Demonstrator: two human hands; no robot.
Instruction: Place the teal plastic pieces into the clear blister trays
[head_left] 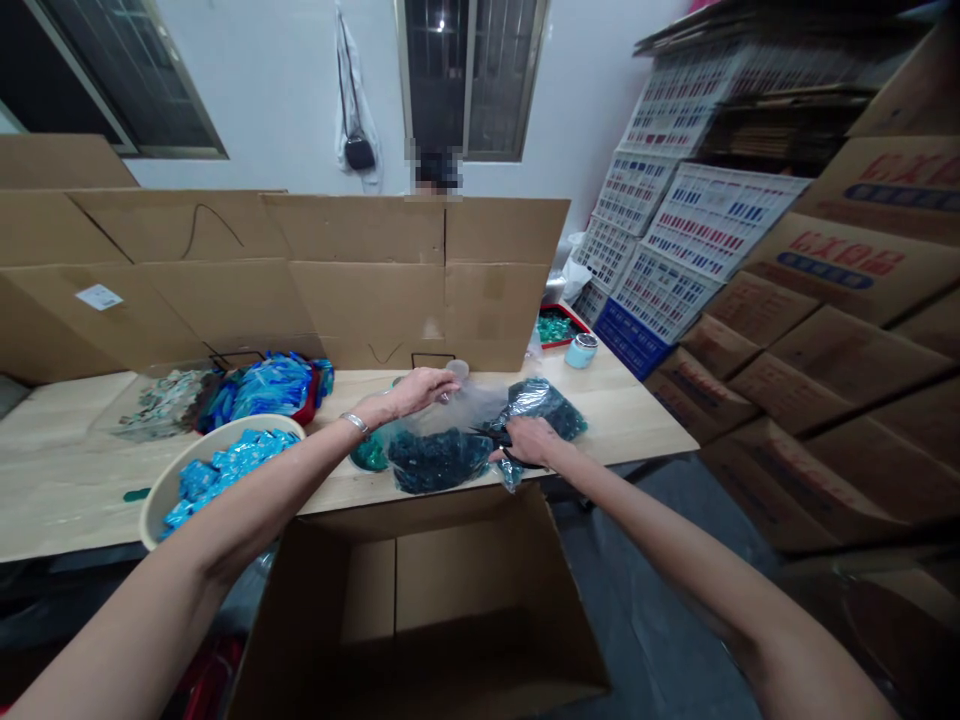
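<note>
My left hand [424, 392], a metal bracelet on its wrist, has its fingers closed at the upper edge of a clear plastic bag [439, 462]. Dark teal pieces fill the lower part of this bag, which lies near the table's front edge. In my right hand [531, 442] is a pair of black scissors [489, 435], blades pointing left across the bag's right side. Another clear bag of dark teal pieces [546, 402] lies just behind my right hand. A small round translucent thing [457, 370] shows beside my left fingertips. Green pieces [369, 452] sit left of the bag, partly hidden.
Below the table edge stands an open cardboard box [442, 590]. A cream basin [155, 512] of light-blue packets and a red tray [307, 408] of blue packets are at left. A cardboard screen [360, 300] lines the back. Cartons [847, 330] and crates [675, 230] are stacked right.
</note>
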